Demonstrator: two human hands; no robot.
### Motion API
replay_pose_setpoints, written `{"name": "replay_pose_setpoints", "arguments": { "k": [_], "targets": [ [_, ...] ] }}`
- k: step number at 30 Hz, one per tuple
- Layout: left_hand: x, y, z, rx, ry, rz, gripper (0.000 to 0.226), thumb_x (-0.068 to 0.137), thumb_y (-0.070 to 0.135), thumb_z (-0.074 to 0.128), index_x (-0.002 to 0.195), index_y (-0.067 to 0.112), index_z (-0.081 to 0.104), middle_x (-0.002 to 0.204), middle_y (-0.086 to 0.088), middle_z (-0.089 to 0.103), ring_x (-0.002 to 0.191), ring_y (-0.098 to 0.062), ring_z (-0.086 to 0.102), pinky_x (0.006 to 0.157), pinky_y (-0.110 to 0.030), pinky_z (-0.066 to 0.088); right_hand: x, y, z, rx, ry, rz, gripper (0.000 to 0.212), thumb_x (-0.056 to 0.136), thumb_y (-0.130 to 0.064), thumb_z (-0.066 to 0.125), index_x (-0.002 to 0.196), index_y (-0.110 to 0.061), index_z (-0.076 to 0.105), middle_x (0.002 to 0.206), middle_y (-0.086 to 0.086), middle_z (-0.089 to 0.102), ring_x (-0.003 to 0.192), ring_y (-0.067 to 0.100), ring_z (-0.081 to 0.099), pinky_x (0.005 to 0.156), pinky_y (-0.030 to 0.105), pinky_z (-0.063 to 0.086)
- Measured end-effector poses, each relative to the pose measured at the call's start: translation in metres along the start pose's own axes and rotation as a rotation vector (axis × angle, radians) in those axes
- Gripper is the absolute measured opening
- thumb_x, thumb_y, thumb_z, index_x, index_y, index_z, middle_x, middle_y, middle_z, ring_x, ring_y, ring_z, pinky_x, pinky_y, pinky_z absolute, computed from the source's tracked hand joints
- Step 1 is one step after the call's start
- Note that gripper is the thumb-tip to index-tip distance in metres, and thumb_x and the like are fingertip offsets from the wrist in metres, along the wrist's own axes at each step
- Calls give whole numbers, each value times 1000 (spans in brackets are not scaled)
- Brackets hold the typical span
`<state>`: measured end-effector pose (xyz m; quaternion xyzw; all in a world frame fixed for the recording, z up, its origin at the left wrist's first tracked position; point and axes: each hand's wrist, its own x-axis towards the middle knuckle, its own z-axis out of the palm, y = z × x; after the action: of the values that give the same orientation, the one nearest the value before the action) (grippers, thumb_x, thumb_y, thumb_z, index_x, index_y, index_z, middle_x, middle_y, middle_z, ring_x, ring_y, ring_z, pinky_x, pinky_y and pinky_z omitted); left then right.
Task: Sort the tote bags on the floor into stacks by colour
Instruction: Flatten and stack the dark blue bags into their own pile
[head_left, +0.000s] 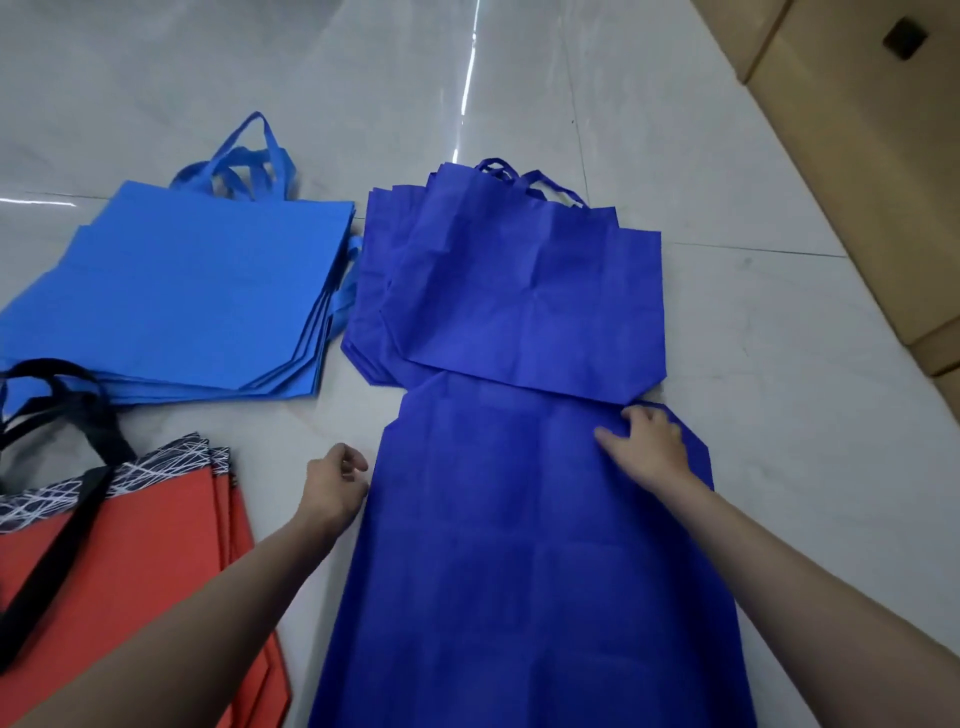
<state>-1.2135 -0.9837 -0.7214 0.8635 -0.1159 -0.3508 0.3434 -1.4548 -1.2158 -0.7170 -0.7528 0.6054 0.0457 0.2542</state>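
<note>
A dark blue tote bag (519, 561) lies flat on the floor right in front of me. My right hand (647, 447) rests on its far right corner, fingers pinching the fabric. My left hand (337, 483) hovers at the bag's left edge, fingers loosely curled, holding nothing. Beyond the bag lies a stack of dark blue totes (519, 291), its near edge overlapping the flat bag. A stack of light blue totes (192, 296) lies at the left. At the lower left sits a stack of red totes (140, 561) with black handles and a patterned band.
The floor (779, 364) is pale glossy tile with glare streaks. Cardboard boxes (857, 156) line the right side from the top corner downward. Bare floor shows between the stacks and to the right of the dark blue bags.
</note>
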Motion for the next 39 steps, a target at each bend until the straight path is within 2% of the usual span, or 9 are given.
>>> {"name": "replay_pose_setpoints", "arguments": {
  "k": [3, 8, 13, 21, 24, 28, 31, 35, 39],
  "targets": [
    [-16, -4, 6, -55, -37, -22, 12, 83, 6, 58, 88, 10, 47, 94, -12, 54, 82, -25, 51, 76, -38, 44, -15, 17, 3, -209, -121, -103, 62, 85, -43, 56, 139, -19, 36, 150, 7, 30, 135, 30, 31, 109, 43, 28],
    [-29, 5, 10, -41, -32, 17, 54, 86, 28, 62, 128, 6, 38, 103, -13, 55, 93, -27, 53, 84, -39, 44, -27, 18, -21, -362, -6, -257, 41, 87, -36, 56, 126, -22, 53, 128, 6, 51, 121, 26, 43, 102, 35, 30],
    [-26, 18, 13, 117, -2, 96, 31, 85, 12, 60, 112, -1, 55, 124, -23, 53, 101, -36, 58, 87, -43, 49, -29, 24, -31, -309, 102, -346, 29, 90, -26, 56, 117, -17, 58, 127, 8, 49, 118, 28, 42, 103, 32, 29],
    [-29, 21, 29, -65, -124, -62, 62, 83, 2, 61, 136, 7, 29, 108, -12, 51, 95, -30, 54, 86, -41, 46, -25, 41, -13, -328, -279, -50, 80, 83, -38, 59, 148, -28, 13, 158, 11, 5, 143, 35, 11, 115, 45, 21],
    [-37, 20, 26, -77, -258, 41, 36, 82, -14, 45, 110, 4, 59, 99, -12, 62, 88, -31, 58, 79, -40, 49, -30, 42, -13, -405, -238, -80, 84, 83, -46, 58, 149, -25, 10, 153, 12, 19, 137, 33, 23, 109, 42, 28],
    [-53, 16, 14, -111, -290, 135, 31, 84, -15, 40, 67, 3, 58, 62, -5, 66, 65, -26, 57, 54, -31, 53, -39, 26, -19, -330, -76, -173, 100, 77, -52, 65, 149, -17, 5, 154, 14, 15, 140, 33, 18, 114, 44, 22],
    [-53, 19, -6, -107, -397, 117, 20, 85, -11, 43, 96, -8, 60, 90, -17, 68, 85, -32, 62, 82, -48, 54, -44, 5, -38, -268, 52, -337, 111, 76, -48, 70, 149, -19, -7, 159, 9, -2, 146, 27, 0, 118, 48, 6],
    [-61, 36, -35, -311, -546, 77, 23, 88, 11, 58, 111, 11, 58, 106, -8, 69, 97, -26, 67, 79, -37, 57, -53, -13, -66, -191, -50, -438, 77, 80, -39, 68, 142, -17, 31, 122, 7, 56, 129, 27, 40, 113, 39, 15],
    [-75, 55, -45, -340, -373, 194, 25, 88, 28, 58, 98, 6, 63, 94, -10, 68, 83, -21, 63, 75, -33, 52, -79, -19, -51, -99, -203, -483, 23, 84, -26, 65, 104, -16, 64, 109, 3, 63, 105, 24, 57, 91, 35, 45]
  ]
}}
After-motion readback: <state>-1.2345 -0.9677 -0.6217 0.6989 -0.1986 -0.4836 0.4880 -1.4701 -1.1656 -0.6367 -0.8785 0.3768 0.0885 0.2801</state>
